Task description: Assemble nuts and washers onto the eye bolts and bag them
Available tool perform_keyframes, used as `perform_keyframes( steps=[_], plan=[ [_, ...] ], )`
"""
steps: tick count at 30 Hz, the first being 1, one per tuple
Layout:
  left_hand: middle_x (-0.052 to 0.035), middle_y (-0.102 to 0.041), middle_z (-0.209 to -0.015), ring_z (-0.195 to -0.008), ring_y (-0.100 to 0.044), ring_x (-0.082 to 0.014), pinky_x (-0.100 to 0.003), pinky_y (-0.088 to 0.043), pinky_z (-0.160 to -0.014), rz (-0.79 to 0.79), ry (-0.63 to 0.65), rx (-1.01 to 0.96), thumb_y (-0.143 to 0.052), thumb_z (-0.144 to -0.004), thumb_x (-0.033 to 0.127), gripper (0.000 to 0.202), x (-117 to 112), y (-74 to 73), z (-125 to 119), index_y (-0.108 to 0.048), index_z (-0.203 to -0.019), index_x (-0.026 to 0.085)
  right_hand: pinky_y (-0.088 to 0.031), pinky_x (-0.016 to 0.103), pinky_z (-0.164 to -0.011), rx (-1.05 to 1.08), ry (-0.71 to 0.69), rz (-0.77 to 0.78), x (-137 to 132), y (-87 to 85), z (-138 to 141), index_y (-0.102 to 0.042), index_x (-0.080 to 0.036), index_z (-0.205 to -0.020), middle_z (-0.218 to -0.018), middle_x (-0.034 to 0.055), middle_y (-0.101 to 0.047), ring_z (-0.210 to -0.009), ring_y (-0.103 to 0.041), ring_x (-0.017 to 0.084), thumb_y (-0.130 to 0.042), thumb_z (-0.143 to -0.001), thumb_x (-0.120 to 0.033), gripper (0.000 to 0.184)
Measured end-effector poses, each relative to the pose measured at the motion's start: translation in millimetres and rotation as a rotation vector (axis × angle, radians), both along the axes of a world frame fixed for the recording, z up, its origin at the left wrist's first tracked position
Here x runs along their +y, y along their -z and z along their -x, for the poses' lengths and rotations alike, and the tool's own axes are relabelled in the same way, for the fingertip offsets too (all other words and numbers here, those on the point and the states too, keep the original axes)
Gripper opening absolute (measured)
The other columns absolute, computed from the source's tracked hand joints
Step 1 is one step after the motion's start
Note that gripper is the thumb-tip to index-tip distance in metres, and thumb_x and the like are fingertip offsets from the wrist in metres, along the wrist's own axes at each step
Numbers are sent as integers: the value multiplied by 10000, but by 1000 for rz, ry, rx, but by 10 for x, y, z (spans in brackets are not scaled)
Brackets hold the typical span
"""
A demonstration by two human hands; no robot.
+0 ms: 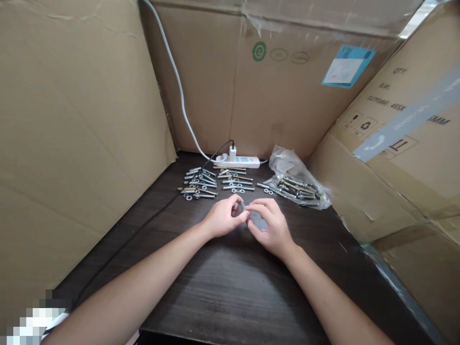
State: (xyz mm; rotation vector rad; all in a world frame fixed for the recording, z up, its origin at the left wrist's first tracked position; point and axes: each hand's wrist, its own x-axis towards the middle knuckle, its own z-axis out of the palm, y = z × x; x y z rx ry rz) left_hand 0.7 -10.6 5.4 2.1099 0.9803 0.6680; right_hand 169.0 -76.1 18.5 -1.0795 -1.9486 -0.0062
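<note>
My left hand (pixel 227 216) and my right hand (pixel 270 224) meet above the dark table, thumbs and fingertips brought together. Something small and shiny shows between the fingertips, too small and too covered to name. Both hands are closed in a pinch around this spot. Just beyond them lie metal bolts (pixel 237 188) in loose groups, with nuts and washers (pixel 237 191) among them. On the left is another group of bolts and sleeves (pixel 204 182). To the right, a clear plastic bag (pixel 287 160) holds more bolts (pixel 296 187).
A white power strip (pixel 247 162) with a plugged-in adapter stands at the back. Its white cable (pixel 176 72) climbs the cardboard, and a black cable (pixel 143 224) crosses the table's left side. Cardboard boxes (pixel 201 86) wall the dark table (pixel 223 287) on three sides.
</note>
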Motion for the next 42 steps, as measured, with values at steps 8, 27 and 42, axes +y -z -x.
perform_keyframes(
  steps=[8,27,42],
  plan=[
    [45,-504,-710,-639,-474,-122,-244,-376,-613,41,32,-6,-502,-818,492,370,-46,-49,-8,-465,-1048,206,-507,356,-741,22,42,35,-1,16,-18,-565,-226,-936,-929,58,-599,-886,-548,211,-604,-793,-175,156],
    [35,-535,-695,-594,-487,-132,-244,-350,-567,-54,-7,21,-538,-774,381,356,-99,-120,-1,-451,-1070,202,-543,355,-746,-45,28,-33,1,44,-13,-643,-265,-1062,-1104,81,-561,-962,-563,218,-617,-761,-147,324],
    [52,-485,-652,-568,-450,-115,-235,-337,-559,-73,-22,-3,-542,-782,442,359,-71,-98,7,-460,-1031,196,-537,370,-764,33,47,-21,-6,25,-3,-598,-242,-1062,-995,70,-573,-915,-572,211,-615,-751,-148,324]
  ],
)
